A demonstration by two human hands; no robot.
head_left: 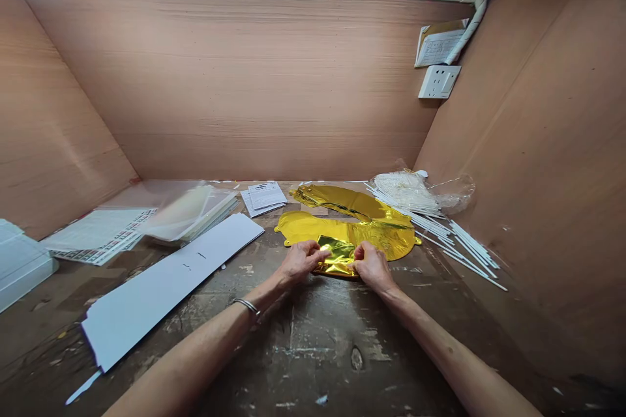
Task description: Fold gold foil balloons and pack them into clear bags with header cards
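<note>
A shiny gold foil balloon (pixel 337 249), flat and partly folded into a small rectangle, lies on the table in front of me. My left hand (pixel 304 259) pinches the left side of the folded part. On its right side, the fingers of my right hand (pixel 372 266) are closed on the foil edge. Directly behind lie more flat gold foil balloons (pixel 342 199), overlapping one another, with small tabs along their edges. How the foil is layered under my fingers is hidden.
Left are a long stack of white card (pixel 176 280), clear plastic bags (pixel 195 208) and printed sheets (pixel 105 234). Small printed leaflets (pixel 264 197) lie at the back. White sticks (pixel 469 247) spread from a plastic bag (pixel 405 189) at right. Wooden walls (pixel 274 78) enclose the table (pixel 293 358).
</note>
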